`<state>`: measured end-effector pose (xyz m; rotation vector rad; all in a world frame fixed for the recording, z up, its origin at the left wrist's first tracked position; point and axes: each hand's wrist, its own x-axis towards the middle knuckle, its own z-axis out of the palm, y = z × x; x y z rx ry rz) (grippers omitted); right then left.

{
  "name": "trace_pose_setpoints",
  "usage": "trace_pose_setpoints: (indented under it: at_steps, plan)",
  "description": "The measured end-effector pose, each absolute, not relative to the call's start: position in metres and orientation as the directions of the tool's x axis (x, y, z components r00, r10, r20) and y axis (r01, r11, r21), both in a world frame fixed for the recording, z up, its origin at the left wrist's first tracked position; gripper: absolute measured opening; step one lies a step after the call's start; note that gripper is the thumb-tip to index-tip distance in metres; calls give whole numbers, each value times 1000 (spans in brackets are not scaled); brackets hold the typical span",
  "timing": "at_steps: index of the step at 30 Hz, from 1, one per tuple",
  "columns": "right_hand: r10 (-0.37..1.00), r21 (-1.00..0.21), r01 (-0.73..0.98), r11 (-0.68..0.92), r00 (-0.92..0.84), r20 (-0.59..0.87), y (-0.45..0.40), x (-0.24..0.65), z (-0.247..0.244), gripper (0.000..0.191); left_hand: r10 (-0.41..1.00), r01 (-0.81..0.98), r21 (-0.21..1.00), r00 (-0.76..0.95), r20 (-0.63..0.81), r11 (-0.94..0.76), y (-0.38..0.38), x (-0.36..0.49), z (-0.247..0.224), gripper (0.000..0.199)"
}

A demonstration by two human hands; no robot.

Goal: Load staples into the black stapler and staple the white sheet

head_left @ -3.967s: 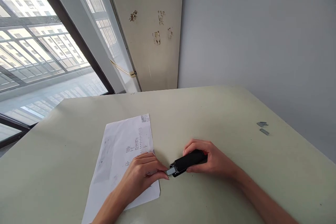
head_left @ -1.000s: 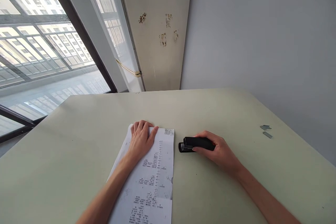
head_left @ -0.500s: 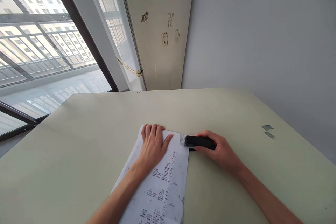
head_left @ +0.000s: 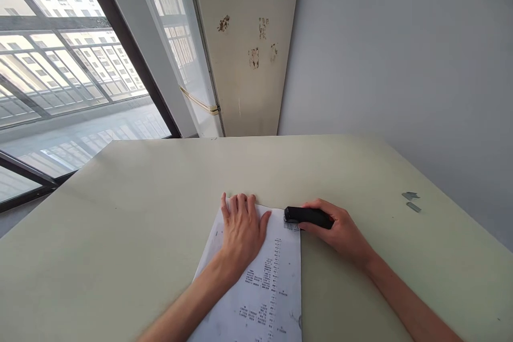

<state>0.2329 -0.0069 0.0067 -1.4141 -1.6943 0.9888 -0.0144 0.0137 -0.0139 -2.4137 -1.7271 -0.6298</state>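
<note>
left hand (head_left: pixel 242 232): palm down, fingers spread and pointing to the far edge of the table (head_left: pixel 160 224), thumb angled right. it grasps nothing; it lies flat on the upper part of the paper (head_left: pixel 276 278), forearm entering from the near edge and crossing the paper's left side.

paper: printed face up, long axis running from the near edge toward the far edge. its far right corner is the point of reference; the barcode-like print there is partly covered.

stapler (head_left: pixel 306 215): on the paper's far right corner, to the right of the left thumb and apart from it. long axis roughly crosswise to the paper, nose pointing left. the base is mostly hidden, so how deep the corner sits cannot be told.

right hand (head_left: pixel 339 227): nearer to the stapler, grasping its rear half, thumb along the near side, fingers over the far side; forearm slants in from the lower right.
</note>
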Motion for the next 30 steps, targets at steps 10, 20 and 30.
trace_pose_setpoints:
  at_steps: [10, 20, 30]
  plan:
    - [984, -848, 519, 110, -174, 21, -7, 240, 6, 32, 882, 933, 200, 191, 432, -300, 3, -13, -22, 35]
    - [955, -780, 614, 124, -287, -73, -3, 245, 26, 40, 885, 883, 345, 146, 443, -319, -1, -8, -23, 33]
    - [977, -742, 667, 63, -192, -89, 9, 209, 39, 51, 896, 882, 360, 135, 423, -304, -4, -2, -24, 35]
